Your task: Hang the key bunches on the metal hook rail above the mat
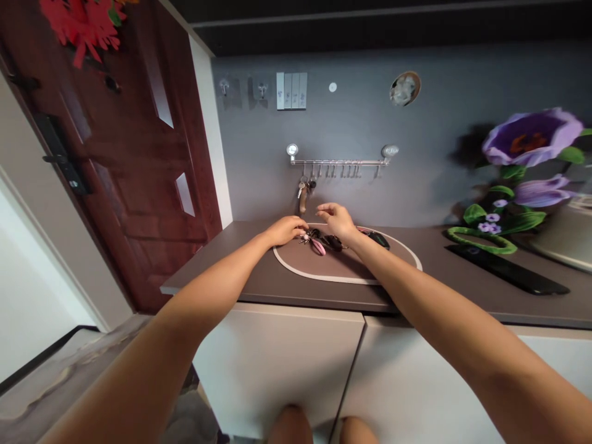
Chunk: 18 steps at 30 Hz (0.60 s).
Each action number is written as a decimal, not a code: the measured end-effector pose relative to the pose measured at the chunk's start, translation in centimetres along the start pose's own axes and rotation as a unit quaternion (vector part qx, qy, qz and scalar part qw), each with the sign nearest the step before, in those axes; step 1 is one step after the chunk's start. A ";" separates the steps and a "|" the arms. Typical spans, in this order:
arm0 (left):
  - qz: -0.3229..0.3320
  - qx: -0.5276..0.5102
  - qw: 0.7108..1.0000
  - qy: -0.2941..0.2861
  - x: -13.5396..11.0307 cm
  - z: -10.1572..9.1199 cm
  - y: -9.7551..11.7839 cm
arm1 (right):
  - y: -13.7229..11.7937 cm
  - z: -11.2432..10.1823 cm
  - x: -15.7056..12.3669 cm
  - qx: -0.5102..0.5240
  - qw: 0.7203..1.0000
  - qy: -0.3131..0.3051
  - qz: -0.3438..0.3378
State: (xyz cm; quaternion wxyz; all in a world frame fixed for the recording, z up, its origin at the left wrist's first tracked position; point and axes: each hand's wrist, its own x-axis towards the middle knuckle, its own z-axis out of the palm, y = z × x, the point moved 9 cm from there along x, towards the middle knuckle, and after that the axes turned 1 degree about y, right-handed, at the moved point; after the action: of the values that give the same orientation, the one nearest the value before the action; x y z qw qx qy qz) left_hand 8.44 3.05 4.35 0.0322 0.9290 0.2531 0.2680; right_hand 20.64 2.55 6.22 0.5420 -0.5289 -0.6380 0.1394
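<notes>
My left hand (287, 230) rests at the left side of an oval brown mat (300, 265), its fingers bent and closed at the edge of a keychain with a pink strap (318, 246) and small light charms. My right hand (338, 219) is raised above the mat, with its fingers loosely bent and slightly apart; nothing shows in them. Dark key items (333, 242) lie on the mat below it. A black key fob (379, 239) is farther right, partly behind my right wrist. Left of my right fingertips, a bunch of keys with a brown tag (303, 200) hangs from a hook.
A metal hook rail (342, 163) is fixed to the grey wall. On the right of the counter (430, 290) are a long black object (509, 270), purple artificial flowers (531, 139) and a pale lampshade-like object (567, 234). A dark red door (152, 185) stands left.
</notes>
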 end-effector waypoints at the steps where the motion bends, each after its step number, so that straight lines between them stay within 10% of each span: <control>1: 0.002 -0.001 1.000 -0.004 0.0 0.1 0.0 | 0.2 0.0 -0.5 -0.032 0.999 -0.011 -0.011; 18: 0.004 -0.028 0.999 -0.032 0.0 1.7 -0.2 | 0.2 2.5 -1.0 -0.282 0.949 -0.109 -0.095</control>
State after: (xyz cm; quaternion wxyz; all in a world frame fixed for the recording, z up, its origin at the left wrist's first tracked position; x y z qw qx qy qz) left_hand 9.26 3.37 2.85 0.0653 0.9366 0.2410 0.2457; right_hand 18.50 2.76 4.61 0.3088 -0.5787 -0.7537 -0.0409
